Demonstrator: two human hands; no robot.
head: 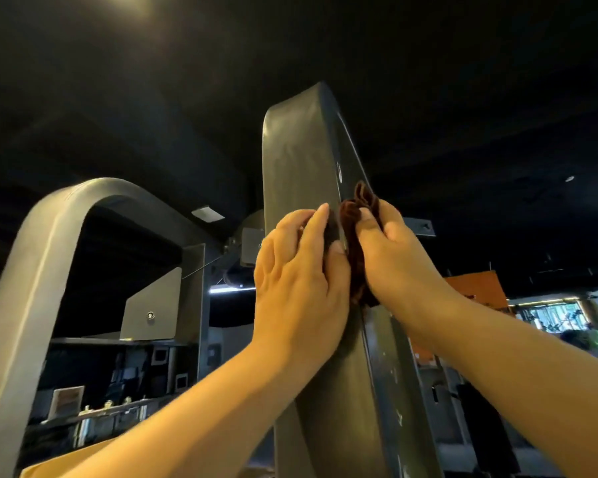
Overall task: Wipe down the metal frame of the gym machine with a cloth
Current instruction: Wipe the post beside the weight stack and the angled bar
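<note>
Cloth (354, 236), dark brown and bunched, sits on the right edge of the upright grey metal frame (297, 160), high up near its rounded top. The right hand (404, 260) grips the cloth, thumb pressed on it and fingers curled behind. The left hand (297, 281) lies flat on the front of the frame with straight fingers, its thumb just beside the cloth.

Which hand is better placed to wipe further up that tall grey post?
Probably the right. The right hand grips the brown cloth and presses it against the side edge of the post, with unwiped metal above it. The left hand only rests flat on the front face.
</note>
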